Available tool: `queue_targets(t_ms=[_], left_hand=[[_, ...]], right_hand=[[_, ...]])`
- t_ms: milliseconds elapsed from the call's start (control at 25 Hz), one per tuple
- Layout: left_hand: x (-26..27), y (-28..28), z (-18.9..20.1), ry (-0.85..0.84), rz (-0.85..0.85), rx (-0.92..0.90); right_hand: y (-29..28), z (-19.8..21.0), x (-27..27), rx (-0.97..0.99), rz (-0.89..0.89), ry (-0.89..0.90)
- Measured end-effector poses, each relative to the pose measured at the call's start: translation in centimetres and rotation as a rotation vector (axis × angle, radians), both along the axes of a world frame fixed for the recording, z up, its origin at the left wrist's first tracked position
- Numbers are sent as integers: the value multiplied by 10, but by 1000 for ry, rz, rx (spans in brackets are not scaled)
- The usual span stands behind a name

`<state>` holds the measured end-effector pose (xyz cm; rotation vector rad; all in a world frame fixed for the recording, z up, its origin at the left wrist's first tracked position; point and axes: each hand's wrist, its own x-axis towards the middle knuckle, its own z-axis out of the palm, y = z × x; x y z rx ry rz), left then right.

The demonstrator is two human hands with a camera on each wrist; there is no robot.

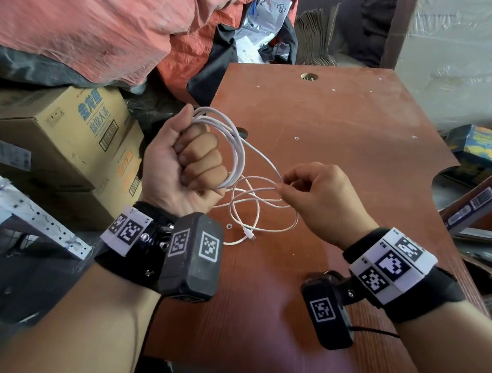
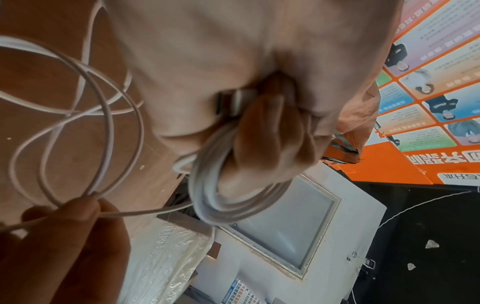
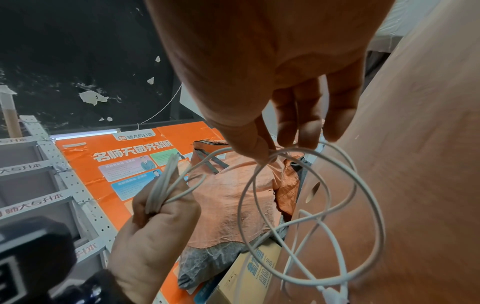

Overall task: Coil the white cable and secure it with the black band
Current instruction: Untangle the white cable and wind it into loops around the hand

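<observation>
The left hand (image 1: 185, 161) is raised in a fist at 9 o'clock of the brown surface (image 1: 355, 140), its grip closed round several wound loops of the white cable (image 1: 239, 154). The right hand (image 1: 321, 199), at 3 o'clock of the left, pinches a single strand between thumb and forefinger, other fingers loosely curled. Loose turns hang and lie on the surface, the connector end (image 1: 249, 235) at 6 o'clock. Both wrists wear square-patterned marker blocks. A cardboard box (image 1: 68, 137) at 9 o'clock bears blue Chinese characters; an orange poster (image 3: 124, 164) reads "名师天团".
</observation>
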<state>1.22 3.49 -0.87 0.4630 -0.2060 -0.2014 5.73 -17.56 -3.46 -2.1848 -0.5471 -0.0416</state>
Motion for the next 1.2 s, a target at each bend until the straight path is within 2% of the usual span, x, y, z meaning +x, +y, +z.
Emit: queue_targets(t_ms=[240, 360, 600, 1000, 1200], left_hand=[[0, -6, -3, 67, 177, 53], [1, -6, -5, 58, 170, 19], [2, 0, -6, 42, 123, 29], [-2, -10, -2, 73, 374, 222], [2, -17, -3, 93, 412, 288]], right_hand=[[3, -5, -2, -72, 40, -62], [4, -4, -4, -91, 40, -120], [4, -11, -5, 3, 93, -179], [7, -14, -10, -192, 206, -233], [8, -10, -16, -257, 262, -263]])
